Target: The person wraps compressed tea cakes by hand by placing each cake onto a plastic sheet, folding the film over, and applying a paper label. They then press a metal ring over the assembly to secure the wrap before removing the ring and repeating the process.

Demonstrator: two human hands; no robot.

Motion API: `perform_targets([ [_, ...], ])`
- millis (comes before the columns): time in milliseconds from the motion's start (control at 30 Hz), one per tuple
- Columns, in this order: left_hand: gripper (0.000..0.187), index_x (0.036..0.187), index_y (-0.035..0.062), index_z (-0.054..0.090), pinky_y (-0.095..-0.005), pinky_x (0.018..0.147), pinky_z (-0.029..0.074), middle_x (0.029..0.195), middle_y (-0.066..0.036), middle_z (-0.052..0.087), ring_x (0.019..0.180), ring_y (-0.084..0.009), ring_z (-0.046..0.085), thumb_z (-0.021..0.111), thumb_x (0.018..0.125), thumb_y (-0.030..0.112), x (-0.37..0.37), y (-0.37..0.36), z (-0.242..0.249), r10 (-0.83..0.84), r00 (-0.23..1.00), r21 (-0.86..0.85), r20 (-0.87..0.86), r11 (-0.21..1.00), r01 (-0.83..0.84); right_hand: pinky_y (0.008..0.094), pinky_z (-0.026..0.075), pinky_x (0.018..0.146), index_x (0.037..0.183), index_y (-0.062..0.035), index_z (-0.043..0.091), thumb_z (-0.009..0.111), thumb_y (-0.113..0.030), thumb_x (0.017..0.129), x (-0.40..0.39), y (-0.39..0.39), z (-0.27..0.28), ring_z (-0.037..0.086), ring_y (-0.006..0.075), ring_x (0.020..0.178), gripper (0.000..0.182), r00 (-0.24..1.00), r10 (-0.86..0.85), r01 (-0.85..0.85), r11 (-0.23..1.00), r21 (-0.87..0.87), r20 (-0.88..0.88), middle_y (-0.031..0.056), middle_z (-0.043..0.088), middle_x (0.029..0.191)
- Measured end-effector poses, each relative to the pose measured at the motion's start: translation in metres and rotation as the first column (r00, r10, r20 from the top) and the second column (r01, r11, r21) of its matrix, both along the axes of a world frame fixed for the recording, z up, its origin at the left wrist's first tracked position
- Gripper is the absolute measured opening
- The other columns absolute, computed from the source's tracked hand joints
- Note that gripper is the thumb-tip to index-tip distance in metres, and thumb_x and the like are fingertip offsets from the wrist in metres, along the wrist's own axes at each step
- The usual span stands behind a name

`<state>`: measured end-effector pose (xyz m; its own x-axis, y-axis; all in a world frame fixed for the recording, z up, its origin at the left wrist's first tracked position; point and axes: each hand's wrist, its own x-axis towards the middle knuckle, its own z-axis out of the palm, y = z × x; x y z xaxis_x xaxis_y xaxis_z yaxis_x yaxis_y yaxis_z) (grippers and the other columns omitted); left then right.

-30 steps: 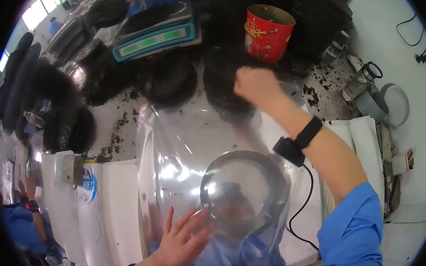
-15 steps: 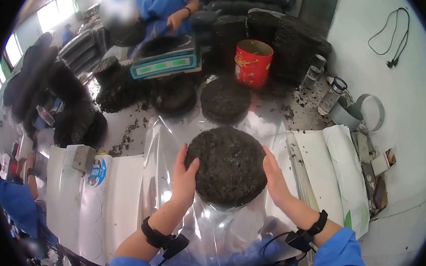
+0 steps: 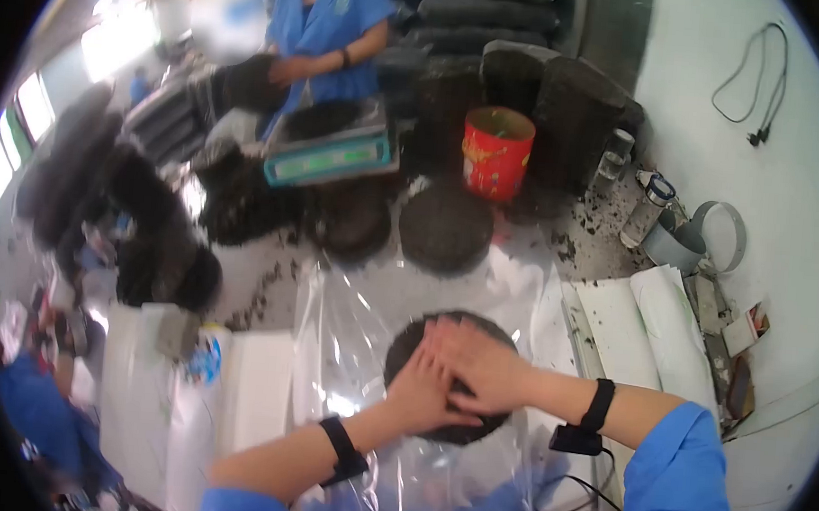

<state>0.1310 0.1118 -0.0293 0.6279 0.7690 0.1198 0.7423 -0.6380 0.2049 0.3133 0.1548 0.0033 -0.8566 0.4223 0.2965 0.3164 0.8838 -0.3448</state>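
Observation:
A dark, round pressed cake (image 3: 405, 345) with a rough surface lies on clear plastic film (image 3: 351, 346) in front of me. Both my hands rest on its top. My right hand (image 3: 484, 363) lies flat across the upper part, fingers stretched toward the left. Against it, from the lower left, my left hand (image 3: 422, 391) lies with its fingers reaching up, their tips partly overlapped by the right hand. Neither hand grips around the edge. Two more dark round cakes, one left (image 3: 350, 225) and one right (image 3: 446, 228), lie just beyond the film.
Beyond stand a teal scale (image 3: 329, 160) and a red bucket (image 3: 497, 157). Paper stacks lie left (image 3: 258, 378) and right (image 3: 614, 317), a grey block (image 3: 176, 332) on the left one. A jar (image 3: 647, 210) and metal rings (image 3: 719, 237) sit right. A co-worker (image 3: 336, 22) stands opposite.
My hands have moved from the cake's two sides onto its top, coming together. The cake appears lower in view. The co-worker's hand has moved left, to a dark round piece.

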Motion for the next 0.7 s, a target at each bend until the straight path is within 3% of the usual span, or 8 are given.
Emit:
perform_targets([
  [133,0.116,0.145,-0.0092,0.026,-0.0511,0.116,0.01,0.152,-0.031,0.021,0.143,-0.0449,0.014,0.046,0.075,0.082,0.013,0.014,0.025,-0.079,0.924,-0.104,-0.374,0.994,0.043,0.047,0.008,0.119,0.15,-0.0022,0.02,0.056,-0.04,0.081,-0.001,0.013,-0.029,0.01,0.0357,0.146,0.087,0.959,0.08,-0.063,0.996,-0.07,0.272,0.0204,0.012,0.158],
  [200,0.122,0.146,-0.0107,0.016,-0.0541,0.116,0.005,0.152,-0.035,0.012,0.142,-0.0495,0.007,0.046,0.074,0.084,0.02,0.025,0.033,-0.228,0.837,-0.533,-0.498,0.842,-0.088,0.0476,0.004,0.119,0.151,-0.0024,0.014,0.056,-0.043,0.079,-0.007,0.016,-0.032,0.003,0.0355,0.147,0.092,0.913,0.109,-0.035,0.981,-0.189,0.392,0.02,0.007,0.159],
  [367,0.112,0.147,-0.0008,0.027,-0.0571,0.114,0.007,0.152,-0.031,0.019,0.142,-0.0475,0.01,0.044,0.075,0.084,0.01,0.041,-0.024,-0.199,0.896,-0.556,-0.397,0.829,-0.062,0.0484,0.003,0.118,0.152,-0.0056,0.011,0.059,-0.041,0.076,-0.017,0.026,-0.072,0.002,0.0354,0.147,0.097,0.934,0.026,0.024,0.99,-0.135,0.357,0.0194,0.005,0.159],
  [433,0.106,0.146,0.0045,0.033,-0.0577,0.113,0.009,0.151,-0.029,0.025,0.141,-0.0464,0.014,0.046,0.076,0.082,0.007,0.036,-0.046,-0.127,0.901,-0.396,-0.414,0.917,-0.053,0.0484,0.003,0.118,0.152,-0.0063,0.012,0.059,-0.04,0.076,-0.019,0.03,-0.079,0.003,0.0354,0.147,0.096,0.924,0.032,0.042,0.982,-0.185,0.382,0.0193,0.006,0.159],
  [467,0.106,0.145,0.0034,0.036,-0.0509,0.116,0.01,0.151,-0.026,0.027,0.143,-0.0423,0.016,0.049,0.074,0.081,0.008,0.042,-0.045,-0.172,0.9,-0.448,-0.401,0.894,-0.029,0.0485,0.004,0.118,0.152,-0.0069,0.013,0.06,-0.039,0.075,-0.02,0.029,-0.082,0.004,0.0354,0.147,0.096,0.914,0.045,0.055,0.971,-0.231,0.404,0.0192,0.007,0.159],
  [533,0.104,0.15,0.013,0.027,-0.0554,0.115,0.006,0.155,-0.025,0.017,0.142,-0.0471,0.008,0.047,0.075,0.081,0.014,0.043,-0.027,-0.319,0.847,-0.726,-0.426,0.679,-0.109,0.0483,0.005,0.118,0.152,-0.0074,0.013,0.06,-0.038,0.074,-0.02,0.028,-0.088,0.005,0.035,0.147,0.096,0.92,0.01,0.055,0.987,-0.154,0.391,0.0181,0.008,0.159],
  [600,0.106,0.15,0.0095,0.027,-0.0532,0.116,0.004,0.154,-0.026,0.018,0.143,-0.0454,0.008,0.047,0.075,0.082,0.011,0.019,-0.023,-0.285,0.867,-0.593,-0.408,0.805,-0.013,0.0496,0.007,0.118,0.152,-0.0073,0.015,0.062,-0.033,0.074,-0.025,0.018,-0.082,0.006,0.036,0.147,0.095,0.901,-0.061,0.111,0.99,-0.091,0.429,0.0182,0.008,0.159],
  [700,0.11,0.149,0.0044,0.027,-0.0501,0.117,0.003,0.154,-0.027,0.018,0.144,-0.0428,0.006,0.046,0.074,0.083,0.003,-0.002,-0.027,-0.236,0.888,-0.327,-0.395,0.939,0.104,0.0503,0.038,0.103,0.136,0.0006,0.039,0.061,-0.024,0.077,-0.043,-0.027,-0.032,0.052,0.0391,0.121,0.068,0.763,-0.224,0.234,0.97,0.064,0.606,0.0209,0.052,0.132],
])
